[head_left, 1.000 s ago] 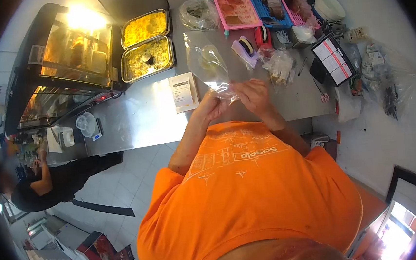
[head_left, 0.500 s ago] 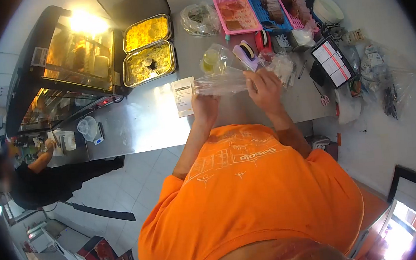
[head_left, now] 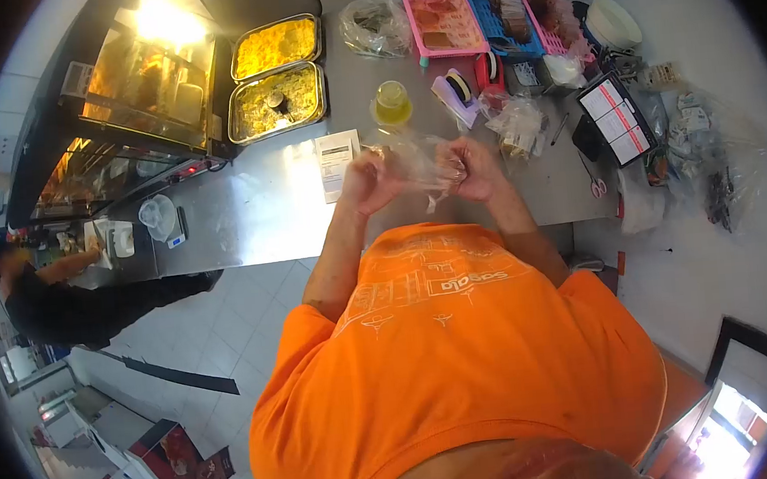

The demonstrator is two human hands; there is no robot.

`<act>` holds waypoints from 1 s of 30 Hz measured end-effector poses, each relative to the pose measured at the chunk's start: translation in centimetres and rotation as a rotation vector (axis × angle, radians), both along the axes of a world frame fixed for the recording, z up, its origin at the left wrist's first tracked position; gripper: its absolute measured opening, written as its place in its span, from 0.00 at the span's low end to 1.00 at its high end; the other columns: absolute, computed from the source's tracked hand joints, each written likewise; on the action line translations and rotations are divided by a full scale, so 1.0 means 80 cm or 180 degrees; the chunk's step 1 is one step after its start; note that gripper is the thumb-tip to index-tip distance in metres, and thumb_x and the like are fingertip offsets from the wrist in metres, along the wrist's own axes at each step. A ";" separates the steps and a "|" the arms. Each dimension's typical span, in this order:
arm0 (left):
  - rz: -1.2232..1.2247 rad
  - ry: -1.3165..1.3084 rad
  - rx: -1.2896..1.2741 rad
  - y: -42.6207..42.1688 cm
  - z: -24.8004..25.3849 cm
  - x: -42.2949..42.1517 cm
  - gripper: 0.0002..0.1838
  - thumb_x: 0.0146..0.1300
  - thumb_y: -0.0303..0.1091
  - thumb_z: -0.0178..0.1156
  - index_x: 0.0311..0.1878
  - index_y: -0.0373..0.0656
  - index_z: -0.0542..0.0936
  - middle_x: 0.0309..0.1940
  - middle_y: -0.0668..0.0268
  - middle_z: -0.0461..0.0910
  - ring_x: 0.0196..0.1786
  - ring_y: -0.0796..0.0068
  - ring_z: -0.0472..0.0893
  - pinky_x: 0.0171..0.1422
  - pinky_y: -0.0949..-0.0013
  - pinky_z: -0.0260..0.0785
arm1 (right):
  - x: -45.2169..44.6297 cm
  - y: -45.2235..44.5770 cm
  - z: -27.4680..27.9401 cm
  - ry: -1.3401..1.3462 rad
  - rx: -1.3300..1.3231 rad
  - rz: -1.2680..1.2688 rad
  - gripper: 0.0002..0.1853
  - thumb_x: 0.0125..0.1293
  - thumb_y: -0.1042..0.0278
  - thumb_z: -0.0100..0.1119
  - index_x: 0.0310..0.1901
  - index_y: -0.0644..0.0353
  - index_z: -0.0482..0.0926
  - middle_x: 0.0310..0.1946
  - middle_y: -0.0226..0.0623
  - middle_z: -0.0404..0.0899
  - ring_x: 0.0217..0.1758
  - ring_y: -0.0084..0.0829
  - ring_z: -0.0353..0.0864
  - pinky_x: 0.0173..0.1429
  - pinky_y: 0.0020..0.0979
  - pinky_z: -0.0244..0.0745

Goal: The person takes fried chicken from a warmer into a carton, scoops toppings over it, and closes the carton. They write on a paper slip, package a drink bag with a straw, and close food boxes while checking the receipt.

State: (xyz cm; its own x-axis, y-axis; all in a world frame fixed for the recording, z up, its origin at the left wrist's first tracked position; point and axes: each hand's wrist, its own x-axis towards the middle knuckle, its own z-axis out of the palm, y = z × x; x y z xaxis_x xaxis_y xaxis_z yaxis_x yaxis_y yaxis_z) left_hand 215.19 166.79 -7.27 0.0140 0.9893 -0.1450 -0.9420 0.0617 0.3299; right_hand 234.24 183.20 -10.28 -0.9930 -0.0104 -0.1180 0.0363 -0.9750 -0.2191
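Note:
A clear plastic bag (head_left: 411, 158) is stretched between my two hands above the steel counter. My left hand (head_left: 374, 183) is closed on the bag's left side, and my right hand (head_left: 473, 169) grips its bunched right side. Just beyond the bag stands a small clear cup of yellow-green liquid (head_left: 391, 104). A white printed slip (head_left: 338, 166) lies flat on the counter beside my left hand. Past my right hand is a purple tape dispenser (head_left: 455, 99), with a crumpled clear bag (head_left: 517, 128) to its right.
Two steel trays of yellow food (head_left: 273, 48) sit near the lit display cabinet (head_left: 150, 82). Pink (head_left: 443, 20) and blue baskets (head_left: 504, 18) line the back. Scissors (head_left: 597, 188) and a tablet-like panel (head_left: 615, 118) are at right. Another person (head_left: 55, 297) works at far left.
The bag has gone from lying flat between my hands to gathered and crumpled, held slightly nearer my body. The cup behind it now shows fully. The other person has shifted slightly.

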 end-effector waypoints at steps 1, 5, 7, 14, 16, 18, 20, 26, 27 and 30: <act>0.0245 -0.0349 0.0126 0.003 0.010 0.009 0.15 0.70 0.33 0.56 0.58 0.41 0.78 0.49 0.62 0.79 0.51 0.68 0.79 0.52 0.64 0.75 | 0.003 0.002 0.021 -0.0463 0.0416 0.0042 0.10 0.73 0.65 0.56 0.32 0.56 0.73 0.26 0.24 0.69 0.26 0.23 0.70 0.33 0.26 0.72; 0.0322 0.1190 -0.0425 -0.002 -0.002 0.025 0.10 0.67 0.31 0.62 0.49 0.40 0.81 0.42 0.65 0.80 0.48 0.75 0.79 0.51 0.69 0.74 | 0.007 0.006 0.057 -0.1150 0.2580 -0.0682 0.04 0.70 0.72 0.60 0.39 0.57 0.74 0.30 0.25 0.74 0.29 0.22 0.73 0.34 0.25 0.73; 0.0044 0.2387 -0.0600 -0.002 -0.023 0.023 0.07 0.65 0.29 0.65 0.45 0.40 0.82 0.38 0.69 0.81 0.42 0.80 0.79 0.46 0.73 0.73 | 0.006 0.008 0.035 -0.0908 0.1752 -0.0876 0.06 0.68 0.73 0.63 0.43 0.58 0.75 0.32 0.26 0.76 0.31 0.22 0.76 0.35 0.25 0.75; 0.1466 0.1751 -0.1299 0.029 -0.045 0.066 0.08 0.69 0.33 0.64 0.48 0.43 0.79 0.27 0.75 0.74 0.28 0.85 0.73 0.32 0.77 0.65 | 0.016 0.009 0.037 -0.1770 0.4097 -0.0625 0.18 0.64 0.72 0.68 0.55 0.57 0.77 0.33 0.31 0.78 0.35 0.28 0.81 0.40 0.32 0.77; 0.0925 0.1895 -0.1324 0.033 -0.074 0.078 0.09 0.71 0.35 0.63 0.48 0.43 0.79 0.27 0.75 0.75 0.27 0.85 0.74 0.31 0.76 0.66 | 0.002 0.020 0.013 -0.2281 0.4975 -0.1289 0.21 0.63 0.73 0.68 0.57 0.57 0.76 0.33 0.34 0.79 0.35 0.33 0.82 0.41 0.35 0.77; 0.0744 0.2223 -0.1161 0.046 -0.077 0.084 0.10 0.72 0.37 0.62 0.49 0.43 0.79 0.28 0.74 0.75 0.27 0.84 0.73 0.30 0.74 0.67 | -0.002 0.024 -0.035 -0.2435 0.5530 -0.1854 0.21 0.63 0.73 0.68 0.57 0.57 0.76 0.32 0.35 0.79 0.34 0.34 0.81 0.41 0.35 0.77; 0.1178 0.2924 -0.0878 0.059 -0.088 0.096 0.11 0.72 0.39 0.62 0.50 0.43 0.78 0.28 0.74 0.75 0.25 0.84 0.72 0.27 0.74 0.66 | -0.005 0.030 -0.083 -0.2161 0.5785 -0.2355 0.18 0.63 0.71 0.68 0.55 0.57 0.78 0.30 0.33 0.79 0.33 0.32 0.79 0.40 0.33 0.76; 0.1341 0.2507 -0.1692 0.061 -0.118 0.115 0.11 0.72 0.38 0.61 0.51 0.45 0.76 0.28 0.72 0.76 0.22 0.82 0.72 0.23 0.73 0.64 | 0.030 0.023 -0.009 -0.0356 0.6563 -0.2861 0.18 0.59 0.76 0.66 0.52 0.59 0.80 0.45 0.45 0.81 0.46 0.44 0.83 0.48 0.37 0.79; 0.1384 0.2118 -0.1593 0.066 -0.152 0.119 0.10 0.72 0.37 0.61 0.50 0.45 0.76 0.28 0.71 0.77 0.22 0.82 0.72 0.23 0.72 0.64 | 0.028 0.022 -0.029 -0.0433 0.6558 -0.1950 0.19 0.58 0.77 0.66 0.53 0.59 0.79 0.48 0.46 0.80 0.49 0.45 0.83 0.50 0.39 0.79; 0.1029 0.2005 -0.1957 0.048 -0.172 0.128 0.09 0.71 0.37 0.60 0.47 0.44 0.74 0.27 0.68 0.77 0.21 0.80 0.72 0.23 0.69 0.65 | 0.027 -0.006 -0.118 -0.0633 0.6719 -0.0108 0.20 0.59 0.77 0.62 0.55 0.59 0.78 0.53 0.48 0.79 0.55 0.49 0.82 0.55 0.43 0.79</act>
State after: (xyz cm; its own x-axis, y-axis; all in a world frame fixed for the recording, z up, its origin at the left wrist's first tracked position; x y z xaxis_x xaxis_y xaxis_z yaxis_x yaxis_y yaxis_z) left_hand 225.42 170.65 -21.03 -0.5072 0.6787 -0.5312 -0.6028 0.1611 0.7814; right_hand 236.41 182.74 -19.74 -0.9656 0.2600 -0.0026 0.1839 0.6760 -0.7135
